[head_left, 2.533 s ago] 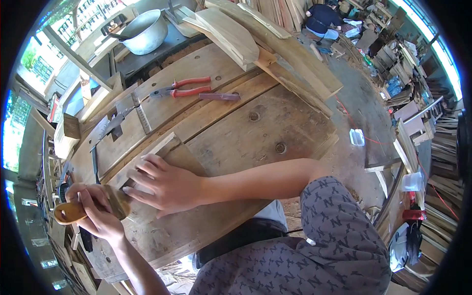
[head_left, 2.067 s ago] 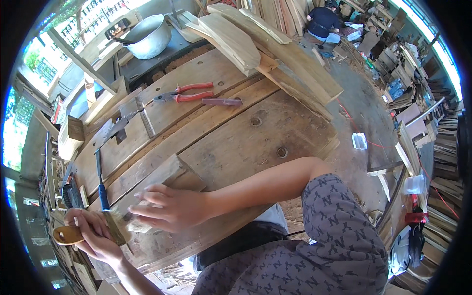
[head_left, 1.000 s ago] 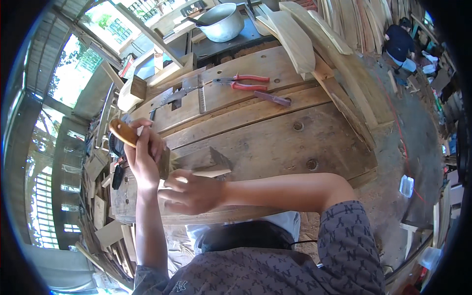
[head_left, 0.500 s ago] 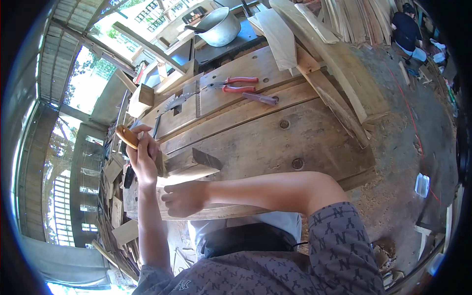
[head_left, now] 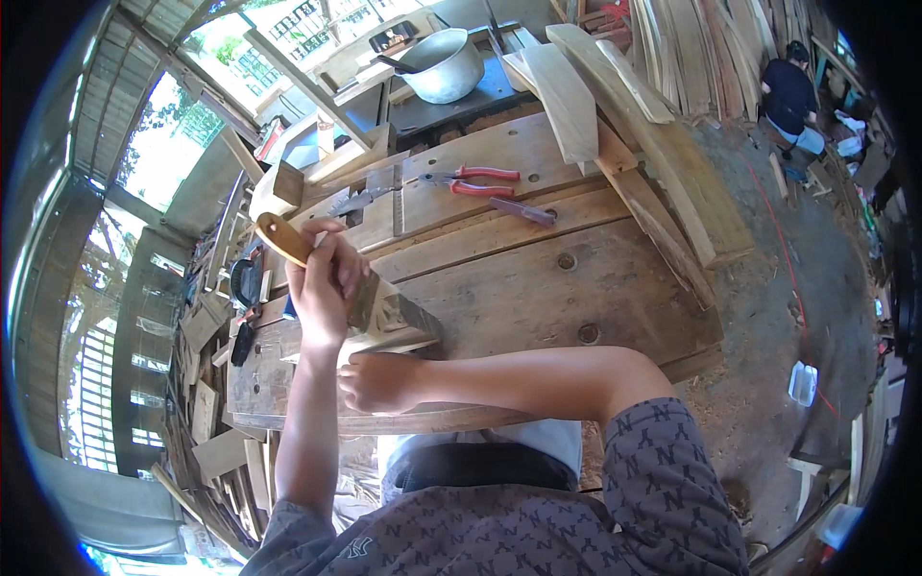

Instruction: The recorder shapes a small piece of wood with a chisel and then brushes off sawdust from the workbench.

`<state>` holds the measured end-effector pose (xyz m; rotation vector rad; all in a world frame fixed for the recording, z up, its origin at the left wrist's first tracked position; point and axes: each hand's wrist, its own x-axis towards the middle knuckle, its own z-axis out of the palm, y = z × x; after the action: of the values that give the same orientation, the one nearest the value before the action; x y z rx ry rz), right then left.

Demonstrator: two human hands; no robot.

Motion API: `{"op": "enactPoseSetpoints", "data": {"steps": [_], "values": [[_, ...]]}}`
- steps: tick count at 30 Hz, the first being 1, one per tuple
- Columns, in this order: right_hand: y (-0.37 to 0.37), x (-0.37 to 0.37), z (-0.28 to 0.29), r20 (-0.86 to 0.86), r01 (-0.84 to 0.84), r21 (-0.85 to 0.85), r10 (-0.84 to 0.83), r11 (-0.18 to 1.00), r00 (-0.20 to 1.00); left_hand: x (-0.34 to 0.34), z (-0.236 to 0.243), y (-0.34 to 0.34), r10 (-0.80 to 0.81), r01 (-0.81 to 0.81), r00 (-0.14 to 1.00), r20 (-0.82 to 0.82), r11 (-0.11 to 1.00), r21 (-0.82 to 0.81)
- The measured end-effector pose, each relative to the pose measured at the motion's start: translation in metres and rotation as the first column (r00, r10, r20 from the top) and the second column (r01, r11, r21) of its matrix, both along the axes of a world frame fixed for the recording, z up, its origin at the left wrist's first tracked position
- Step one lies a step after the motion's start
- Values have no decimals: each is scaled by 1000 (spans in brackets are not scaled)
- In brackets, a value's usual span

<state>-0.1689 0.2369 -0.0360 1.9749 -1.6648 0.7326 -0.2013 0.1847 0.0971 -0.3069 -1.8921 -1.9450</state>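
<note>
The person stands at a big wooden workbench (head_left: 595, 288) made of thick planks. The left hand (head_left: 325, 280) is closed tight around the wooden handle (head_left: 281, 238) of a tool, and the handle's yellow-brown end sticks out up and to the left of the fist. The tool's dark metal blade (head_left: 411, 312) points down and to the right, and it lies against a pale block of wood (head_left: 389, 336) near the front edge of the bench. The right hand (head_left: 376, 381) is curled into a fist just below the block, with its fingers pressed against the block's near side to keep it in place. I cannot tell how far the fingers wrap under it. The two hands are close together, one above the other, with the block between them. Farther back on the bench lie pliers with red handles (head_left: 475, 180), and just beside them a small tool with a purple handle (head_left: 523, 211). A flat metal square (head_left: 396, 190) rests to the left of the pliers. Behind the bench, a grey metal pot (head_left: 444, 65) sits on a dark stand. Long curved boards (head_left: 615, 115) lean across the right end of the bench. Far off at the top right, another person in dark clothes (head_left: 789, 96) bends over on the ground.
</note>
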Motion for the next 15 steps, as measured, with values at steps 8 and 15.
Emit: {"op": "enactPoseSetpoints", "data": {"steps": [8,15], "values": [[2,0,-1,3,20,105,-21,994,1000,19,-3,-117,205,-210,973,101,977,44],[12,-6,29,-135,-51,-163,29,985,990,30,-11,-161,175,-199,977,118,951,238]]}}
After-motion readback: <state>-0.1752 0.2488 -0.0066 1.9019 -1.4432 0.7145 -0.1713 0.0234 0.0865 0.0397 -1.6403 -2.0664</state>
